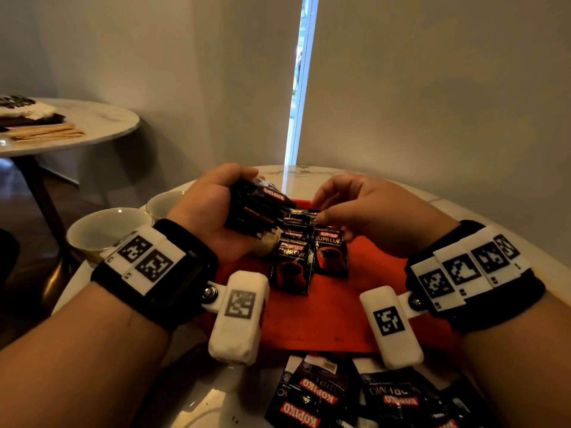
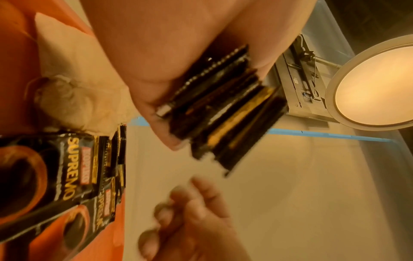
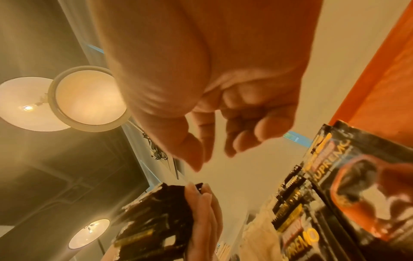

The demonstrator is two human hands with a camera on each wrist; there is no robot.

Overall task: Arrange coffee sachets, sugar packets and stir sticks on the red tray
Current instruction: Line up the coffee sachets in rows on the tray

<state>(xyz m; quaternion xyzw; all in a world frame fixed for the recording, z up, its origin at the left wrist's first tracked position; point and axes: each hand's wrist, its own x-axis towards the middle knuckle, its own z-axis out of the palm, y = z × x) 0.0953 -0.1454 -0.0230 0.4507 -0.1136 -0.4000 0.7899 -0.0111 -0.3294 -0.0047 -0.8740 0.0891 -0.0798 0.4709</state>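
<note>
On the flat red plastic tray, two rows of black Kopiko coffee sachets lie overlapped. My left hand grips a thick stack of black sachets above them; my right hand hovers empty, grip loosely spread. Sugar packets and stir sticks are not visible on the tray. Torn black wrappers litter the marble surface.

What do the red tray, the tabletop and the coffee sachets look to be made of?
Red tray: likely matte plastic, with flat, even colour. Tabletop: polished marble or a marble-look surface, white with grey veins and reflections. Coffee sachets: glossy printed foil or plastic film, with serrated edges.
</note>
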